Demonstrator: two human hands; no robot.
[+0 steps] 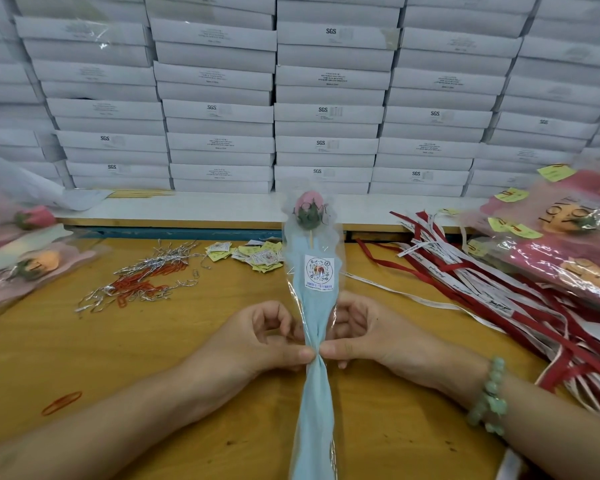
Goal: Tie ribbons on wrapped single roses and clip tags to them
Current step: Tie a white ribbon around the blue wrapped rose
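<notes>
A single pink rose (309, 207) in a clear and light-blue wrap (316, 393) lies lengthwise on the wooden table (153, 341), bud pointing away from me. A white QR sticker (319, 270) sits on the wrap. My left hand (260, 336) and my right hand (364, 337) pinch the wrap from both sides at its gathered waist, thumbs meeting there. Red and white ribbons (482, 282) lie in a heap at the right. Yellow and white tags (253, 254) are scattered behind the rose. Silver twist ties and orange paper clips (142, 282) lie at the left.
Wrapped roses are piled at the right (568, 237) and at the left (28, 258). A wall of stacked white boxes (326, 98) stands behind the table. A loose orange clip (61, 402) lies near my left forearm.
</notes>
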